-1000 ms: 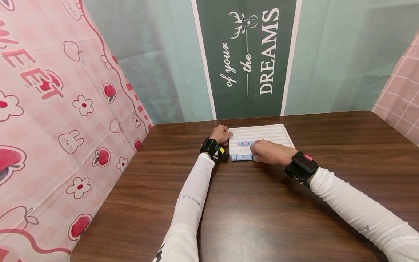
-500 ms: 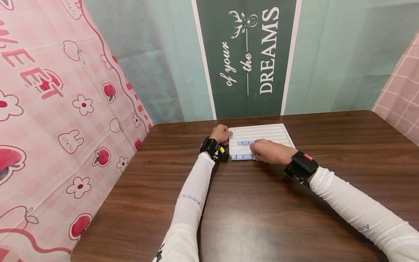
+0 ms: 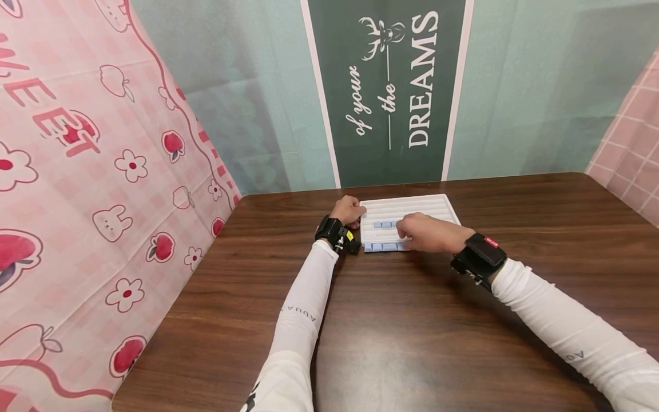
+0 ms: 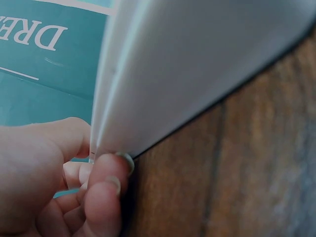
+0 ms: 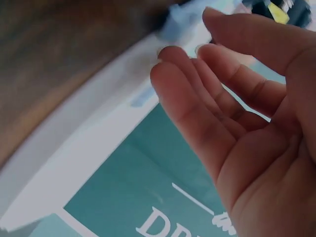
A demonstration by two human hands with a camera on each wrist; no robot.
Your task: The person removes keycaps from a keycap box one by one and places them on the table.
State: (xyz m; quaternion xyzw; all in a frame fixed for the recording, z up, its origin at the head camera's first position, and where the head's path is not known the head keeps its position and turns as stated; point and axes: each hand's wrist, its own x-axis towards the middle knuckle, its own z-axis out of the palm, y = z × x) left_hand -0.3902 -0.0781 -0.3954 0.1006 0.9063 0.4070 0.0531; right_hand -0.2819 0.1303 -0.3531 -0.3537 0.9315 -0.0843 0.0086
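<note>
A white ridged tray (image 3: 412, 205) lies toward the back of the table. My left hand (image 3: 348, 211) pinches its left edge; the left wrist view shows thumb and fingers (image 4: 102, 197) around the tray's corner. Small light-blue blocks that look like keycaps (image 3: 385, 225) sit in one of the tray's channels. A second row of light-blue keycaps (image 3: 382, 248) runs along the tray's front side. Over the tray's front right part is my right hand (image 3: 429, 232), covering the right ends of both rows. Its fingers are loosely bent, with a gap between thumb and fingertips and nothing seen there.
The brown wooden table (image 3: 360, 343) extends in front and to both sides. A green backdrop (image 3: 268, 114) with a lettered panel rises behind it, and a pink patterned cloth (image 3: 128, 229) hangs along the left side.
My right hand has shifted slightly right and up, away from the front row, so a bit more of that row shows. My left hand keeps its hold on the tray's edge.
</note>
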